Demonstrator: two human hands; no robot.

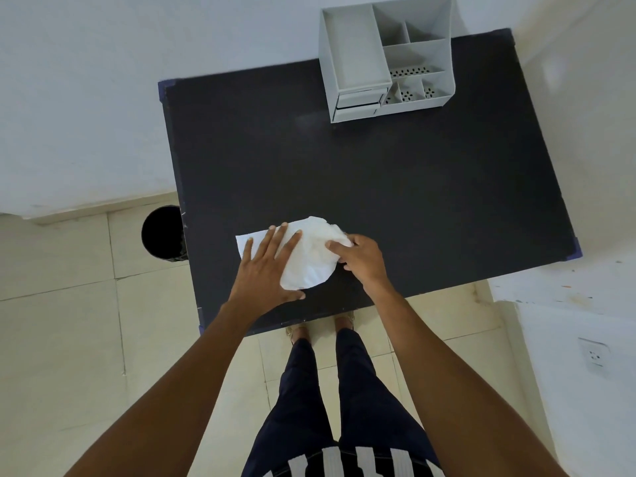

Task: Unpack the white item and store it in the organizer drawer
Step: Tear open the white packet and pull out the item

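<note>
A white crumpled packet (315, 256) lies on the black table (395, 187) near its front edge. My left hand (268, 266) rests flat on the packet's left part, fingers spread. My right hand (361, 259) pinches the packet's right end with curled fingers. What is inside the white wrapping is hidden. The grey organizer (354, 53) stands at the table's far edge, with small drawers (358, 105) at its front that look shut, far from both hands.
A black round bin (161, 234) stands on the tiled floor just left of the table. My legs are at the table's front edge. A white wall runs behind the table and a wall socket (593, 356) is at the right.
</note>
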